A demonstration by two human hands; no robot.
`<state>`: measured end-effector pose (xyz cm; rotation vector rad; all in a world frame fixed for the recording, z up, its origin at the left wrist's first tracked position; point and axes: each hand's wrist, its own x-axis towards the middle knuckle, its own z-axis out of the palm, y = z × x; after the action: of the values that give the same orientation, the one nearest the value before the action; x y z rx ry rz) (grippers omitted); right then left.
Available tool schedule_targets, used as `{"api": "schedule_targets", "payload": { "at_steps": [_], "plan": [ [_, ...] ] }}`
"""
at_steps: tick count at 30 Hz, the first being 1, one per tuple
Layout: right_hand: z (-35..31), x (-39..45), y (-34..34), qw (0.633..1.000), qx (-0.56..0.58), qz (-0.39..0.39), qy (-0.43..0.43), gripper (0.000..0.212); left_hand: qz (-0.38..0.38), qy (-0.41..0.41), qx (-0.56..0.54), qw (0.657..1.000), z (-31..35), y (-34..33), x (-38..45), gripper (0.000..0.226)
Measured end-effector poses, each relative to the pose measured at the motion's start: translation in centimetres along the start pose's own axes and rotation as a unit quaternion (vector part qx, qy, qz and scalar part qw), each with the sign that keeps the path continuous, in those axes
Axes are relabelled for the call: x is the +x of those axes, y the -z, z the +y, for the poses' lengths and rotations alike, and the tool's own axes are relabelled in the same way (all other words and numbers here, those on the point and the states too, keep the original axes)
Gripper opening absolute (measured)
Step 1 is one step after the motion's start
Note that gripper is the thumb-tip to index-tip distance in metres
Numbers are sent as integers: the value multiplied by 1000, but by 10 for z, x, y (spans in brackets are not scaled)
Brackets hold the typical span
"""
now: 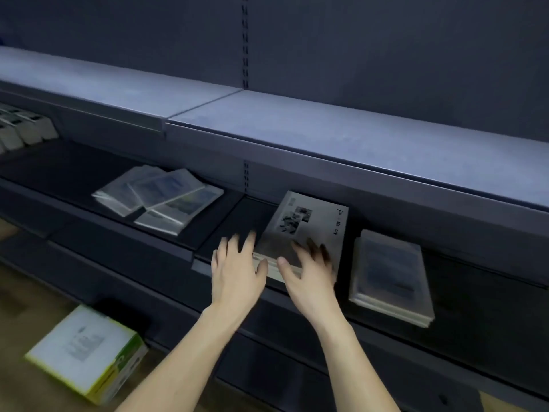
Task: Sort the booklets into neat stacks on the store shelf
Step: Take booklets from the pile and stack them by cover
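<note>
On the floor at the lower left, nearest the camera, a white cardboard box (86, 353) with yellow-green edges lay tilted beside the base of the shelving. Above it, both bare forearms reached up to the dark lower shelf (124, 230). The left hand (236, 275) was open with fingers spread, its thumb touching the front edge of the middle stack of booklets (300, 233), holding nothing. The right hand (309, 275) lay flat on that stack's top cover, fingers spread and not closed around anything. The top booklet was grey-white, bore a dark printed picture and some lettering, and sat slightly skewed at the front of the shelf. Just to its right, apart from it, a squared stack of booklets (390, 275) with bluish covers rested. Further back and to the left, a loose pile of booklets (160, 199) lay fanned at differing angles. At the far left, a row of pale items (26, 130) stood; their nature could not be determined. An upper shelf (326, 126) overhung the whole.
</note>
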<state>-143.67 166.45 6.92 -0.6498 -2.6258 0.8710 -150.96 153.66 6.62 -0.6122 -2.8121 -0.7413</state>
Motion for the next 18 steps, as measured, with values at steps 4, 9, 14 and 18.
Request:
{"api": "schedule_targets", "payload": {
  "at_steps": [4, 9, 14, 18],
  "plan": [
    [-49, 5, -35, 999, 14, -30, 5, 56, 9, 18, 23, 1000, -49, 26, 9, 64],
    [-101, 11, -77, 999, 13, -43, 18, 58, 14, 19, 35, 999, -110, 51, 22, 59],
    [-142, 17, -115, 998, 18, -51, 25, 59, 9, 34, 32, 999, -156, 67, 34, 59],
    [-164, 27, -138, 997, 31, -69, 16, 61, 4, 50, 24, 998, -184, 74, 48, 58]
  ]
}}
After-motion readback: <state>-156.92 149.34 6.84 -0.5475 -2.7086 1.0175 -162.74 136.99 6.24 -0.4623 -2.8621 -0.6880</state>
